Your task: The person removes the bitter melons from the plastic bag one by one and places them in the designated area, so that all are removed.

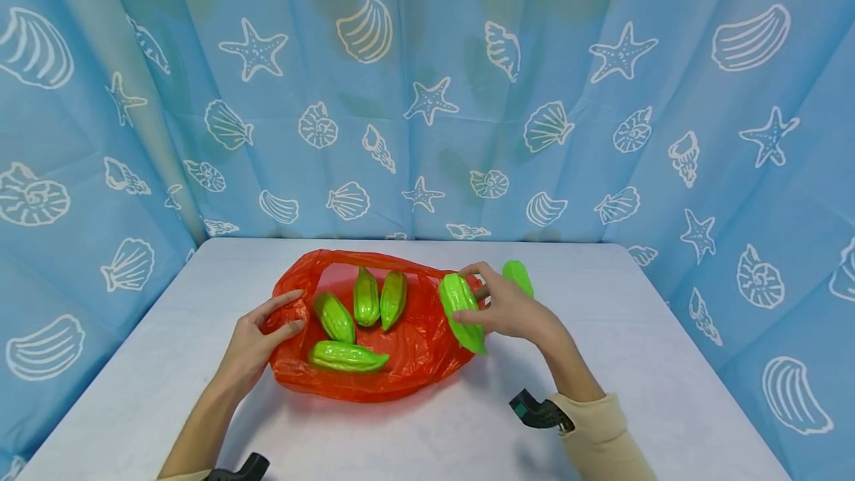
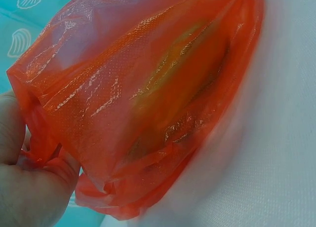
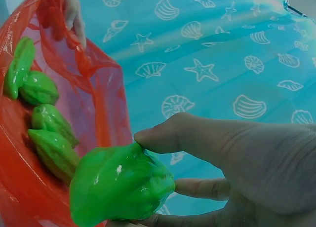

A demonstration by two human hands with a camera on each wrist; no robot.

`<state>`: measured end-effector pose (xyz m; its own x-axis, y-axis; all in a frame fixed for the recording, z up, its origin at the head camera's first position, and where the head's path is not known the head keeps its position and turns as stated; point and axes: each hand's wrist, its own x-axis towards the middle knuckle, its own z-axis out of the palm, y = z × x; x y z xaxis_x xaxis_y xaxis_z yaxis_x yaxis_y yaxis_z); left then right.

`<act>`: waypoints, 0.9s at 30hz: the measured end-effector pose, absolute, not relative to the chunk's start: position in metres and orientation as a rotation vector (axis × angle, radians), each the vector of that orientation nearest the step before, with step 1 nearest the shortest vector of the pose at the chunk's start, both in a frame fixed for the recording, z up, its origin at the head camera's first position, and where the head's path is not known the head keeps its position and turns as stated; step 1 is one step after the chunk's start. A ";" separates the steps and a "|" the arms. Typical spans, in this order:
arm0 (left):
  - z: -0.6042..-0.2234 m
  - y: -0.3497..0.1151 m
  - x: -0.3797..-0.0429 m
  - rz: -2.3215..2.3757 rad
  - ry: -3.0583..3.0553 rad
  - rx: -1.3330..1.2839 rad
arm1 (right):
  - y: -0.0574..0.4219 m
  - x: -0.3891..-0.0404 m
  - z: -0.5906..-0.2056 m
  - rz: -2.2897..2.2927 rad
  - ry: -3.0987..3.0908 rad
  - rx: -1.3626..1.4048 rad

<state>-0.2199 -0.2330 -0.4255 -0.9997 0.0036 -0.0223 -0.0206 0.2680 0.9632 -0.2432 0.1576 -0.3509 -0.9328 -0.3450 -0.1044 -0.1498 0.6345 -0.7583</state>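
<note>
A red plastic bag (image 1: 414,362) lies with its mouth spread wide, and several green, ribbed bitter melons (image 1: 366,297) rest inside it. My left hand (image 1: 250,344) pinches the bag's left rim between thumb and fingers; in the left wrist view the thin film (image 2: 113,118) is bunched in that grip. With thumb and fingertips, my right hand (image 1: 510,306) holds a brighter green bitter melon (image 1: 461,310) by its sides, over the bag's right edge, pointed end down. The right wrist view shows this bitter melon (image 3: 118,185) close up, beside the bag's opening.
Another bitter melon (image 1: 517,277) lies on the white table (image 1: 568,392) behind my right hand, partly hidden by it. A blue curtain (image 1: 427,102) with shell and starfish prints encloses the table at the back and sides.
</note>
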 end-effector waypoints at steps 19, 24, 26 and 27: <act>-0.426 -0.233 -0.219 1.904 2.473 -0.012 | 0.192 -0.247 -0.349 -1.166 2.645 -0.375; -0.427 -0.233 -0.220 1.911 2.465 -0.015 | 0.199 -0.250 -0.348 -1.159 2.655 -0.343; -0.427 -0.233 -0.220 1.912 2.464 -0.012 | 0.202 -0.251 -0.349 -1.159 2.658 -0.338; -0.427 -0.233 -0.220 1.912 2.464 -0.009 | 0.204 -0.252 -0.350 -1.161 2.659 -0.332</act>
<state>-0.2200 -0.2327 -0.4268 -0.9997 0.0091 -0.0213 -0.0184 0.2482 0.9685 -0.2522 0.2038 -0.3497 -0.9501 -0.2918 -0.1106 -0.1173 0.6624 -0.7399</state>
